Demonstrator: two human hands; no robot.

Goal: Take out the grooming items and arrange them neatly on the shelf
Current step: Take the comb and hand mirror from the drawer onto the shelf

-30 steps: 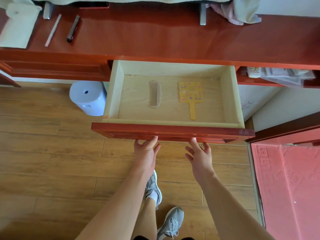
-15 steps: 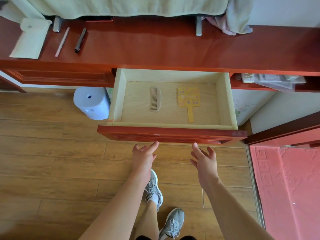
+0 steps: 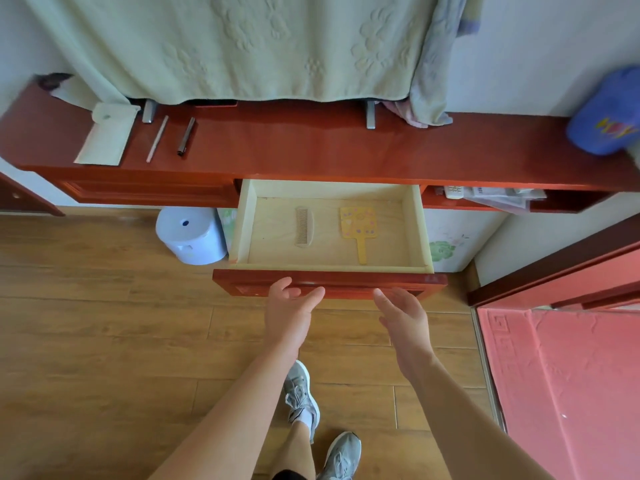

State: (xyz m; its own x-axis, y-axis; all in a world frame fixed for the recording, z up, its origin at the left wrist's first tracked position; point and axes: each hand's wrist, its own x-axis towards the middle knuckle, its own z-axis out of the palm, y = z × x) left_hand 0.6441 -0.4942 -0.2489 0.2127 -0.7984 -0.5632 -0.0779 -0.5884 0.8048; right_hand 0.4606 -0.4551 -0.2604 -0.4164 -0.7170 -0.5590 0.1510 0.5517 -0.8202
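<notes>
The drawer under the red shelf stands pulled out. Inside lie a tan wooden comb on the left and a yellow hand mirror with a handle on the right. My left hand and my right hand hover in front of the drawer's red front panel, fingers relaxed and empty, not touching it. On the shelf's left part lie a pale pouch, a thin pink pencil and a dark tube.
A green towel hangs over the back of the shelf. A blue cap sits at the shelf's right end. A pale blue stool stands on the wooden floor left of the drawer. A red mat lies at the right.
Both hands have come off the drawer front and drawn back a little. The view has tilted up, showing more of the shelf and the towel.
</notes>
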